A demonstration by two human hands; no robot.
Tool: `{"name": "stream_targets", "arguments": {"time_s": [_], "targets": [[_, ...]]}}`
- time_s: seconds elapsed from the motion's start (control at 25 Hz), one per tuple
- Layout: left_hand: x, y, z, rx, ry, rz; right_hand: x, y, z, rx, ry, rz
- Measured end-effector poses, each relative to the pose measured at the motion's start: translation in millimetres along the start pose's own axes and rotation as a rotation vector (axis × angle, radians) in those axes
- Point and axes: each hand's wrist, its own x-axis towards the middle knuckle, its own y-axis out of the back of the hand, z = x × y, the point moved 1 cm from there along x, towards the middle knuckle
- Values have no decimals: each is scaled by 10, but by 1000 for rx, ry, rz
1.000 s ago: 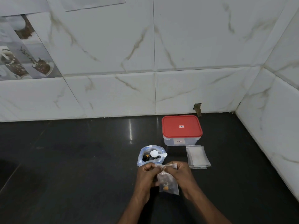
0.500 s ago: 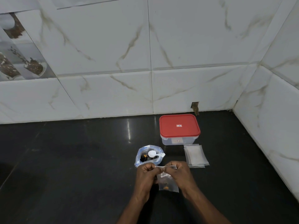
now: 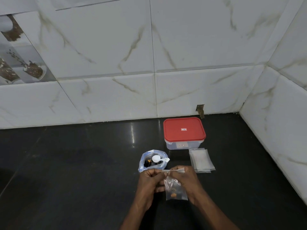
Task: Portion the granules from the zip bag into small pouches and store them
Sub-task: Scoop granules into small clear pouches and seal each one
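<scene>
Pinching the top strip of one small pouch [image 3: 175, 190] low in the frame's centre, the left hand [image 3: 152, 183] and right hand [image 3: 187, 181] are covering its seal; its contents are showing only as blurry orange bits. One zip bag [image 3: 152, 161] is holding one white scoop [image 3: 157, 158] just above; one stack of empty pouches [image 3: 201, 161], uncountable, is lying below one red-lidded container [image 3: 184, 132]. Dark counter [image 3: 66, 171] is lying bare at left.

White marble-veined wall tiles [image 3: 191, 47], glossy black countertop [image 3: 74, 163].
</scene>
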Motion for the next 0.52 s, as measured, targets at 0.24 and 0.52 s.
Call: {"name": "stream_targets", "arguments": {"time_s": [0.24, 0.52], "targets": [[-23, -39, 27, 38, 33, -28, -18, 28, -13, -112, 21, -8], [-24, -20, 12, 55, 54, -22, -28, 52, 22, -110, 36, -28]]}}
